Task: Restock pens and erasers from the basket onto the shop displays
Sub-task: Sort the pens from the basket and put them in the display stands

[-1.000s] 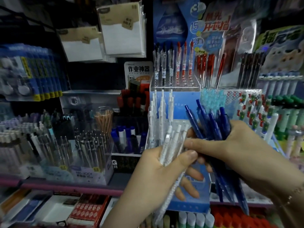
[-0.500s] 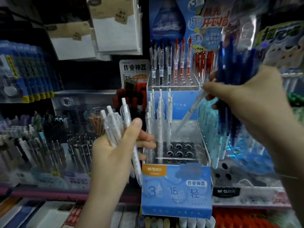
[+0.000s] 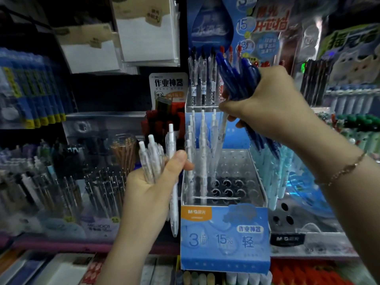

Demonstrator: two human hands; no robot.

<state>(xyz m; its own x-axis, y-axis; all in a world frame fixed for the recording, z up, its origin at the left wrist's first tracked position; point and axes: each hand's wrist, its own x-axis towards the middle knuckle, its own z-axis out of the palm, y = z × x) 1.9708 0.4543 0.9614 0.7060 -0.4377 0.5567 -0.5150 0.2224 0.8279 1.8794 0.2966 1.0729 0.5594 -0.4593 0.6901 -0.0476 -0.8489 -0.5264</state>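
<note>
Hanging notepad packs (image 3: 148, 36), blue blister packs (image 3: 30, 89), cat-print poster (image 3: 357, 56)

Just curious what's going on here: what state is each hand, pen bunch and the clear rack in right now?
left hand: grips white pens
white pens: bunched, upright
right hand: holds blue pens, pinches one white pen
blue pens: bunched, tilted
single pen: being lowered over rack
rack: partly filled, front holes empty
</note>
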